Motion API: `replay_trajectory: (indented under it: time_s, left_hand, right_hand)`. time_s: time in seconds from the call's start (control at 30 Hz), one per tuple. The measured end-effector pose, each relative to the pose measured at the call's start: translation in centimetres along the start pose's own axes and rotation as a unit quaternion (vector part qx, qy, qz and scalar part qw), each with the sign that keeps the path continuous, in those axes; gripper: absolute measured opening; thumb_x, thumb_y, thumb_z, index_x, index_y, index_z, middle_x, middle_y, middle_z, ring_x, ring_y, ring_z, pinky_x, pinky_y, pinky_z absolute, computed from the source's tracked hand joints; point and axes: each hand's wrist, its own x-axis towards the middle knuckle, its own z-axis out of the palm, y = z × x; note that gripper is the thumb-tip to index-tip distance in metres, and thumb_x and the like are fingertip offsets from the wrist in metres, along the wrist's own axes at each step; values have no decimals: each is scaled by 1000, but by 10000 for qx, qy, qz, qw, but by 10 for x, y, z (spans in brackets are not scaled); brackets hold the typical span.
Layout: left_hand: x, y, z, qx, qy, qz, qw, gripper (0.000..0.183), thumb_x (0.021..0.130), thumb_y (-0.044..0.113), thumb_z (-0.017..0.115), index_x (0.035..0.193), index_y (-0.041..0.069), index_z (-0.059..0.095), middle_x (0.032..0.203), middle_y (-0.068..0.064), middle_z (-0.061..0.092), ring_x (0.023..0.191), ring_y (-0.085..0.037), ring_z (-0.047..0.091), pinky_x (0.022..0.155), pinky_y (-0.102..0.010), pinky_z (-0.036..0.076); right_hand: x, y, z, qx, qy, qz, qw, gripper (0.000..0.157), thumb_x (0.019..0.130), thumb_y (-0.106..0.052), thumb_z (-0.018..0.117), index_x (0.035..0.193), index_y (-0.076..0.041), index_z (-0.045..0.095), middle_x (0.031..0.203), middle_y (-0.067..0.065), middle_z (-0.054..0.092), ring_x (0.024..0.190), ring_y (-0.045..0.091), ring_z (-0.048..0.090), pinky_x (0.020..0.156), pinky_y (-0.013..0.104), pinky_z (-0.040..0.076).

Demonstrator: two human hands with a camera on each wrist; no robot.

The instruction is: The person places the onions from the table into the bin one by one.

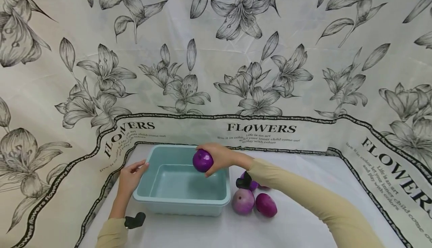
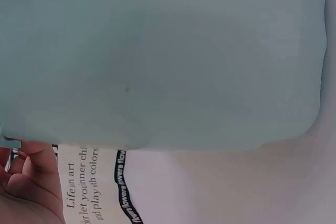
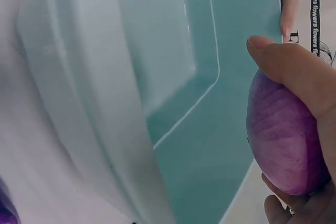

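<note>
Right hand (image 1: 221, 156), fingers curled round a purple onion (image 1: 203, 160) above the pale-blue tub (image 1: 182, 208) that the left hand (image 1: 130, 177) pinches at its side, seems mid-placing, which likely calls for lowering the onion inside before loosening its hold.

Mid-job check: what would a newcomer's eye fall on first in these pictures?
Probably the glossy, round purple onion in the right hand, over a pale blue, rectangular, plastic-looking basin whose left rim the left hand holds. Next, the rounded pale-purple and magenta onions right of the basin, then the white fabric backdrop with black-line flowers behind.
</note>
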Motion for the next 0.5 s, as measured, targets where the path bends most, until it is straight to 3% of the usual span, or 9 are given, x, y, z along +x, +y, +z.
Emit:
replay_trajectory:
  time_s: [0.37, 0.5]
  left_hand:
    - [0, 0, 0, -91, -184, -233, 9995, 51, 89, 47, 64, 124, 11, 65, 90, 2, 66, 73, -6, 49, 63, -22, 42]
    - [-1, 0, -3, -101, -182, -240, 9995, 50, 89, 47, 64, 124, 11, 65, 86, 6, 65, 72, -6, 49, 63, -22, 41]
  right_hand:
    - [25, -5, 13, -134, -411, 180, 9989, 92, 66, -29, 89, 142, -7, 41, 139, 8, 51, 127, 24, 48, 103, 40, 43]
    - [37, -8, 18, -66, -521, 167, 9985, 92, 66, -28, 89, 142, -10, 41, 141, 7, 50, 128, 23, 48, 104, 39, 42]
